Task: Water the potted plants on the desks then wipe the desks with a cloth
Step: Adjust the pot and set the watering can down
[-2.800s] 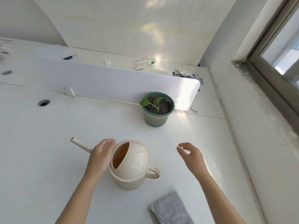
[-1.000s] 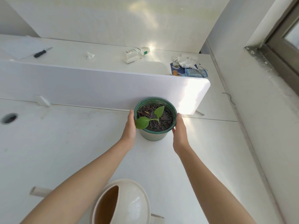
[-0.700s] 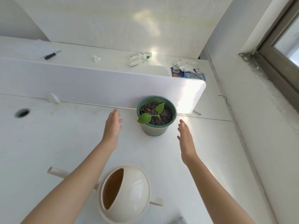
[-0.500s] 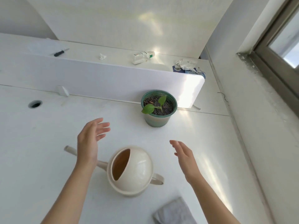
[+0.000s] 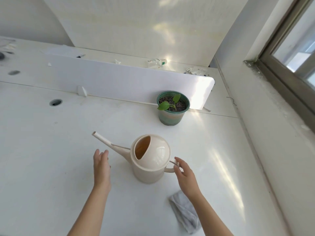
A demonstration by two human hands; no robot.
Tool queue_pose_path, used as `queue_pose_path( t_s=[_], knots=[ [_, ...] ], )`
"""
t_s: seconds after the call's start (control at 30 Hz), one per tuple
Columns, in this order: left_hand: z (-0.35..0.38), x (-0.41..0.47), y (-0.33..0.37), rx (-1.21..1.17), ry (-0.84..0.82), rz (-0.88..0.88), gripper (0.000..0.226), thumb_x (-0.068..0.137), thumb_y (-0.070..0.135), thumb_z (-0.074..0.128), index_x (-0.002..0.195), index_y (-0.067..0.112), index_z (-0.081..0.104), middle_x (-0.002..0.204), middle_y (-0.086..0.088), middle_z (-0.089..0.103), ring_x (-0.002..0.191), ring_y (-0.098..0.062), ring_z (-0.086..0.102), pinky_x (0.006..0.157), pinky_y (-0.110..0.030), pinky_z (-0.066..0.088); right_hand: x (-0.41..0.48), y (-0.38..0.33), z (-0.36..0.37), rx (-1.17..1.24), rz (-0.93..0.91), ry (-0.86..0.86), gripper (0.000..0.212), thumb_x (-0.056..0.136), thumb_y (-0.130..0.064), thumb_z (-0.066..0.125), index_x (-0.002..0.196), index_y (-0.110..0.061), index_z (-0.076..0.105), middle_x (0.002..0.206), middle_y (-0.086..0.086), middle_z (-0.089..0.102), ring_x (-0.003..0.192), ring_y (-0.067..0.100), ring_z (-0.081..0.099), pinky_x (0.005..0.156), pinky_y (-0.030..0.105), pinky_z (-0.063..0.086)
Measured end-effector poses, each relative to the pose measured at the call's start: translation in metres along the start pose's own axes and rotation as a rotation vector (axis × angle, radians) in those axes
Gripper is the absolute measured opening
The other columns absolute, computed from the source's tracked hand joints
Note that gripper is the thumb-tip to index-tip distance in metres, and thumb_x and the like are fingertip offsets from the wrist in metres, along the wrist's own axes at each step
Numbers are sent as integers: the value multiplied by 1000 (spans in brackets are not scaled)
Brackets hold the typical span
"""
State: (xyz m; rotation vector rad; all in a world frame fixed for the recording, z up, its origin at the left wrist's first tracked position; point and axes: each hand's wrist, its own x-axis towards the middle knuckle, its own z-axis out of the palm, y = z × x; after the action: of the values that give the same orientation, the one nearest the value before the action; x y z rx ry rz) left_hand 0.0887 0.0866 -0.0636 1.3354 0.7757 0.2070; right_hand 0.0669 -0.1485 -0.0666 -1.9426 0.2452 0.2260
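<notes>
The watering can (image 5: 151, 160) is cream plastic with a domed top, and it stands upright on the white desk (image 5: 51, 150). Its long thin spout (image 5: 102, 139) angles up and away to the left, and its loop handle (image 5: 169, 170) points right. Through the oval opening in the dome the inside looks amber-brown; I cannot tell whether there is water in it.

The right hand (image 5: 186, 178) is at the handle with its fingers loosely extended, not wrapped round it. The fingertips overlap the loop, but actual contact is unclear. The left hand (image 5: 101, 167) hovers just left of the can, below the spout, flat and relaxed, holding nothing.

Beyond the can and slightly to the right stands a green pot (image 5: 171, 116) filled with dark soil (image 5: 179, 105), from which a small plant (image 5: 163, 105) with two green leaves grows. The pot sits against a white divider panel (image 5: 119, 82). A crumpled grey cloth (image 5: 185, 212) lies on the desk near the can, to its near right, partly under the right forearm. Far behind the can, past the panel, a small bottle (image 5: 156, 62) lies on its side.
</notes>
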Motion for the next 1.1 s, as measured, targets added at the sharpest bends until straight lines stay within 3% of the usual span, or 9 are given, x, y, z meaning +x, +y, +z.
queue_pose_path(
  t_s=[0.1, 0.17, 0.3, 0.47, 0.57, 0.73, 0.9, 1.1],
  knots=[
    [5, 9, 2, -88, -136, -58, 53, 96, 28, 37, 146, 21, 18, 146, -3, 35, 132, -24, 39, 102, -39, 32, 2, 4, 1, -8, -13, 0, 37, 94, -19, 44, 130, -20, 45, 123, -5, 50, 115, 10, 44, 95, 20, 29],
    [7, 15, 3, -133, -198, -62, 48, 97, 28, 36, 143, 20, 26, 138, -4, 43, 130, -25, 42, 98, -38, 32, 4, 6, 3, -13, -19, 7, 36, 94, -19, 44, 130, -19, 47, 122, -5, 51, 114, 10, 45, 92, 19, 29],
    [7, 18, 1, -151, -208, -40, 40, 97, 26, 34, 135, 16, 38, 121, -3, 47, 125, -28, 46, 92, -37, 34, 6, 9, 7, -6, -61, 22, 28, 93, -13, 42, 118, -19, 54, 105, -4, 56, 100, 14, 50, 78, 15, 37],
    [2, 18, -2, -163, -250, -36, 37, 96, 25, 37, 133, 20, 40, 124, -2, 49, 124, -28, 47, 93, -38, 34, 5, 8, 8, -69, -73, 22, 28, 95, -13, 37, 119, -21, 49, 95, -8, 54, 91, 14, 47, 74, 17, 37],
    [0, 17, -1, -160, -276, -30, 38, 96, 24, 36, 134, 22, 39, 124, -1, 49, 124, -29, 47, 94, -37, 34, 3, 6, 8, -138, -77, 36, 24, 95, -14, 37, 115, -16, 49, 78, -12, 48, 77, 14, 44, 65, 17, 34],
    [-2, 11, -2, -187, -268, -14, 41, 96, 24, 37, 136, 20, 38, 127, -2, 49, 124, -30, 47, 94, -37, 33, 0, 0, 5, -201, -87, 7, 7, 93, -12, 38, 92, -17, 44, 67, -6, 42, 63, 10, 38, 57, 22, 32],
    [-23, -6, -6, -222, -187, -12, 39, 95, 27, 38, 132, 15, 44, 124, -5, 51, 121, -32, 50, 94, -37, 37, -14, 5, 3, -198, -126, -62, 26, 89, -6, 47, 73, -27, 45, 66, -5, 43, 63, 11, 38, 58, 21, 32],
    [-59, -56, -2, -280, -70, 79, 28, 96, 26, 39, 120, 20, 49, 118, -5, 52, 108, -29, 53, 90, -36, 38, -45, -9, -8, -114, -255, -203, 19, 87, -2, 50, 74, -17, 50, 72, 4, 47, 66, 13, 40, 57, 14, 34]
  ],
)
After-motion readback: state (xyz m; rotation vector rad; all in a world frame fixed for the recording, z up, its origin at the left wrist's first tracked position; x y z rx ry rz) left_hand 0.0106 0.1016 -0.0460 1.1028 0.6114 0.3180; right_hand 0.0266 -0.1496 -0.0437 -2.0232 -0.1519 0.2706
